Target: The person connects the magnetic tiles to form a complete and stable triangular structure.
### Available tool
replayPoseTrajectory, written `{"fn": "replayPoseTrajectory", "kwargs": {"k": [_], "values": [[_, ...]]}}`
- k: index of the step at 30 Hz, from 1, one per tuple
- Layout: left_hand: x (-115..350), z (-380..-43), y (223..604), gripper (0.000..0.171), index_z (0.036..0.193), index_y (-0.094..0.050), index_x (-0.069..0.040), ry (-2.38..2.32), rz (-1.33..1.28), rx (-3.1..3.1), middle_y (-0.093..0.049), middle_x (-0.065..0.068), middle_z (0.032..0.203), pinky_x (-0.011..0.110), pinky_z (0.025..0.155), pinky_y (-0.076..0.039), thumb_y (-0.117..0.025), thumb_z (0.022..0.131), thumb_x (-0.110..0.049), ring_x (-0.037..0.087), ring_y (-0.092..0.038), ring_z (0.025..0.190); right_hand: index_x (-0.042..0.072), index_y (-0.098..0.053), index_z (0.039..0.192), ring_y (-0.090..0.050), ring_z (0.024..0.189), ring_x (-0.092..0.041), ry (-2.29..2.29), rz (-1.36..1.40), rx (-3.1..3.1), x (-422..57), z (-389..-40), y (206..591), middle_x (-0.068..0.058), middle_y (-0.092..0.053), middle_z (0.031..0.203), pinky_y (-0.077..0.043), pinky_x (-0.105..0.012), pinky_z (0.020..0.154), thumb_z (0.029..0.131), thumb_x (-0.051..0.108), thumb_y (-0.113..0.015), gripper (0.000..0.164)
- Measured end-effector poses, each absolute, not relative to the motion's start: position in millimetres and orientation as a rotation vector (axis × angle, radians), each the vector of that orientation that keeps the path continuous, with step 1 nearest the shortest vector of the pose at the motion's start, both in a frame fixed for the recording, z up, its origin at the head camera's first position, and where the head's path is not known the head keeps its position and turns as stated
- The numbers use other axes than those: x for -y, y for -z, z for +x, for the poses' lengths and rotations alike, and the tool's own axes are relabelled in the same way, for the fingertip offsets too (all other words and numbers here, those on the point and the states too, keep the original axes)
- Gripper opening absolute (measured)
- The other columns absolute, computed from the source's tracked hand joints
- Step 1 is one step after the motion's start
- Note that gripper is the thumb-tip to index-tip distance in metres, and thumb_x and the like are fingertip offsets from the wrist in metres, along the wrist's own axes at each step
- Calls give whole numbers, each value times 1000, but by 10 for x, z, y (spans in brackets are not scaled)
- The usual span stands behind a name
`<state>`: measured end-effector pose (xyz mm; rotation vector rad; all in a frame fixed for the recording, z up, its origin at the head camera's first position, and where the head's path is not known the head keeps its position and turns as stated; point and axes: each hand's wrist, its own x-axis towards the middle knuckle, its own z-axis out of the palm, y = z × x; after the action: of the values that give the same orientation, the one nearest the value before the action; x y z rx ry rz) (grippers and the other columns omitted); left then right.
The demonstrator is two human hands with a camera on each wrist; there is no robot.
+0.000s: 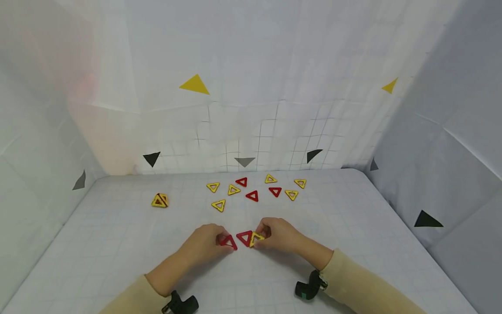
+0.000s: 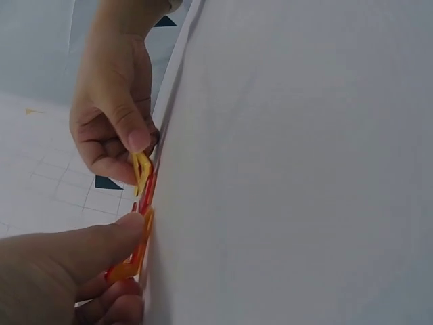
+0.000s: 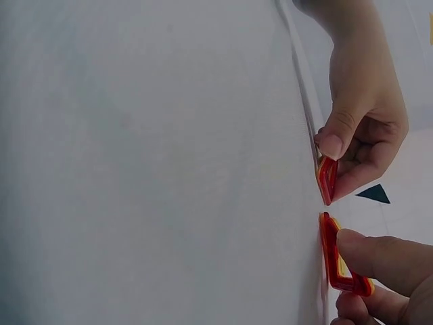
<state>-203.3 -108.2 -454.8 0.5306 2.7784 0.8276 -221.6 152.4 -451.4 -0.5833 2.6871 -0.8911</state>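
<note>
My left hand (image 1: 205, 241) pinches a red triangle frame (image 1: 233, 242) between thumb and fingers, close over the table. Just right of it is a second red triangle frame (image 1: 244, 233), whose edge meets a yellow triangle frame (image 1: 252, 239). That yellow one is pinched by the thumb and fingers of my right hand (image 1: 280, 235). A small gap separates the left red frame from the joined red and yellow pair. In the right wrist view, the left hand (image 3: 369, 101) appears above with its red frame (image 3: 327, 181), facing the pair from across the gap.
Farther back lie several loose yellow triangle frames (image 1: 223, 206) and 3 red triangle frames (image 1: 275, 189). At the left stands a small yellow piece built of triangles (image 1: 160, 206). White sheeting (image 1: 251, 52) with printed triangles rises behind and beside the white table (image 1: 117, 244).
</note>
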Motion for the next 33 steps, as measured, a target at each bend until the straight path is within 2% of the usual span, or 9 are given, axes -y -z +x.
{"fn": "replayPoseTrajectory", "kwargs": {"k": [11, 33], "values": [[949, -1975, 4549, 27, 89, -67, -18, -868, 473, -2825, -53, -5, 67, 29, 60, -41, -83, 81, -38, 13, -49, 67, 19, -65, 93, -54, 72, -11, 920, -567, -2713, -1506, -2225, 4543, 9, -58, 76, -46, -25, 62, 79, 31, -87, 28], [880, -1964, 4600, 27, 92, -68, -14, -914, 476, -2871, -51, -6, 64, 27, 56, -38, -83, 81, -34, 10, -46, 62, 17, -65, 92, -53, 72, -12, 960, -543, -2704, -1459, -2203, 4541, 7, -58, 76, -46, -25, 61, 79, 28, -87, 28]]}}
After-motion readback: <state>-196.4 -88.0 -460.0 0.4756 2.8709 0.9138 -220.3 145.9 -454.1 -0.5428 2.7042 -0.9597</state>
